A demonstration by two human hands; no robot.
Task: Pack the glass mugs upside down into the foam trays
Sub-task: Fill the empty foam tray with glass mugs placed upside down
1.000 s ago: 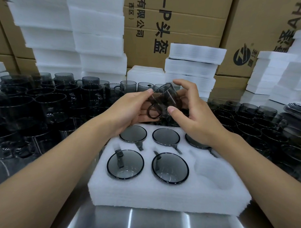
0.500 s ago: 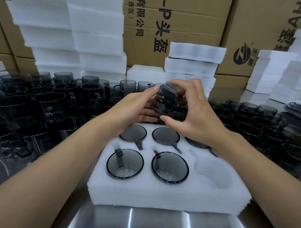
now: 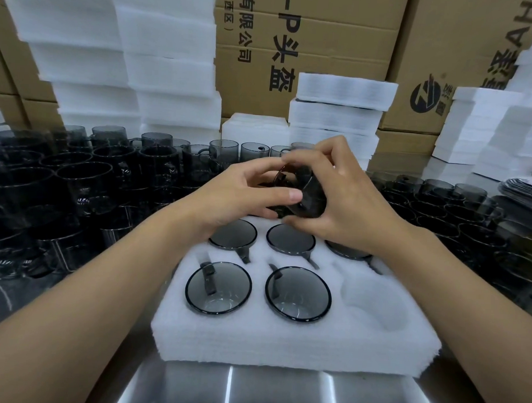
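Glass mug (image 3: 301,193) is gripped by left hand (image 3: 238,194) and right hand (image 3: 346,201) above the foam tray (image 3: 283,346); 5 mugs (image 3: 218,287) appear seated, 1 pocket (image 3: 375,304) is empty.

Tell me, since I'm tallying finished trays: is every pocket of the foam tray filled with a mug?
No: the near-right pocket of the foam tray holds no mug.

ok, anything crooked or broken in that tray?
Nothing stands out. The five seated mugs lie level in the foam tray, handles in their slots. Only the front-right pocket is empty; the left hand and right hand hold the next mug above the back row.
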